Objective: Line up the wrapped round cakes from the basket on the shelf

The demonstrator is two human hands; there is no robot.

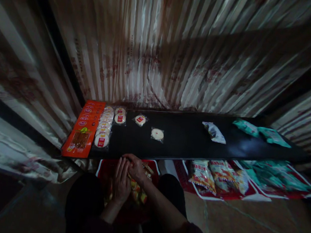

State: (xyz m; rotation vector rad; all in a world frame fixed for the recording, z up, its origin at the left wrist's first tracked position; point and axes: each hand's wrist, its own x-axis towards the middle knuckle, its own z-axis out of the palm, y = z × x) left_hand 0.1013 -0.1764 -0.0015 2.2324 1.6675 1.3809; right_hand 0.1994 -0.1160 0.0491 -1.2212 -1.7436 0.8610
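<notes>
Both of my hands meet over a red basket (156,164) with a white rim, between my knees. My left hand (122,184) has its fingers together, pressed in towards the other hand. My right hand (136,169) curls its fingers at the far side of the left. A bit of something yellowish shows between them, but its kind is hidden. Below the hands, small snack packs (136,193) in yellow, red and green lie in the basket. Just beyond, on the black shelf (180,141), are several round white crackers in clear wrappers (102,140).
Orange snack packs (79,138) overlap at the shelf's left end. Loose wrapped crackers (157,134) lie mid-shelf. Farther right are a white packet (214,132) and green packets (273,136). Below stand trays of chip-like bags (203,175) and green bags (277,175). A curtain (162,50) hangs behind.
</notes>
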